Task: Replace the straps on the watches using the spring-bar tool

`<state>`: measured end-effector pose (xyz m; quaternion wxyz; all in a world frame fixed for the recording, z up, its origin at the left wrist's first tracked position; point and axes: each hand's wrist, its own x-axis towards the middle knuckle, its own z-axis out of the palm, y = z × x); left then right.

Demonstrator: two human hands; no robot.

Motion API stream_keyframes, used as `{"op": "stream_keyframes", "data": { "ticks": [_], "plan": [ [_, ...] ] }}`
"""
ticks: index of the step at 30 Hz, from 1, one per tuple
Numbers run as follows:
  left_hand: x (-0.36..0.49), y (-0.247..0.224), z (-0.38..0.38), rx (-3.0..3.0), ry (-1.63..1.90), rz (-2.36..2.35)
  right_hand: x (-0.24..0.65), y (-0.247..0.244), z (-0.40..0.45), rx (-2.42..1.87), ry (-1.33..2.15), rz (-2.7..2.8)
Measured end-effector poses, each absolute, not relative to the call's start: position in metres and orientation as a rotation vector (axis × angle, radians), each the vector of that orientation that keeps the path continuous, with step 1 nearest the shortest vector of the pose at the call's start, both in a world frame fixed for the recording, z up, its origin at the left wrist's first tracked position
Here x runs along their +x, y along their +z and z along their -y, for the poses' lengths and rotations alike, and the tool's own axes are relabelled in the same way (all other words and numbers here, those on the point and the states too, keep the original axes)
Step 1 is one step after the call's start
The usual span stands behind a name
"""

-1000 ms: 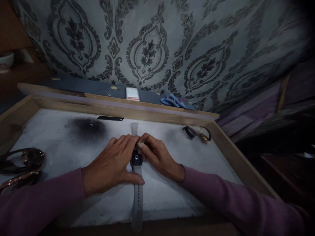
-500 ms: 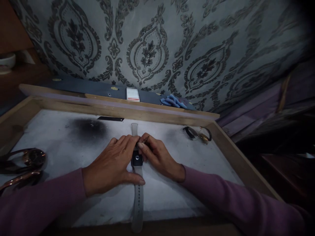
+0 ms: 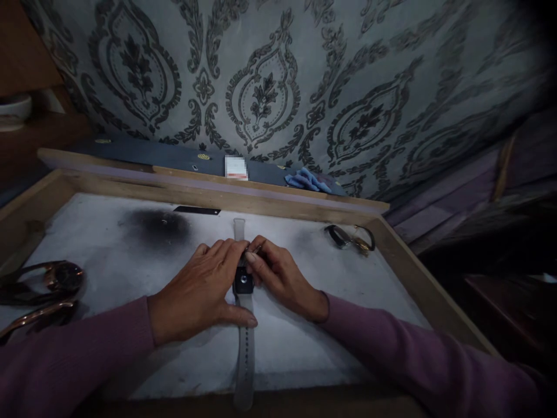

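A smartwatch (image 3: 243,282) with a dark square case lies back side up in the shallow wooden tray. Its pale grey strap (image 3: 245,363) stretches toward me over the tray's near edge, while the other strap piece (image 3: 239,229) points away. My left hand (image 3: 202,296) steadies the watch, fingertips at the far end of the case and thumb across the near strap. Beside it my right hand (image 3: 281,276) is closed in a pinch on a thin metal tool (image 3: 258,248), held at the case's far end. The tool's tip is hidden by the fingers.
Wristwatches lie at the left, one with a dark round dial (image 3: 67,277), and more at the far right corner (image 3: 346,237). A flat black strip (image 3: 198,210) rests near the back wall. Raised wooden rims (image 3: 209,188) surround the tray; a blue cloth (image 3: 308,179) sits behind.
Both hands keep their places on the watch, with hardly any visible movement. The whole view has shifted very slightly.
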<state>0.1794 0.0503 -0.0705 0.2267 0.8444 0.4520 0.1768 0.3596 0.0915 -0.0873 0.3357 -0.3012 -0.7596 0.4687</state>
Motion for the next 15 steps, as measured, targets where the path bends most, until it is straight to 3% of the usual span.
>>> {"op": "stream_keyframes", "data": {
  "ticks": [15],
  "plan": [
    [0.1793,-0.0697,-0.05,2.321,0.496,-1.254,0.3591,-0.09,-0.0916,-0.763,1.272,1.937]
  ]
}}
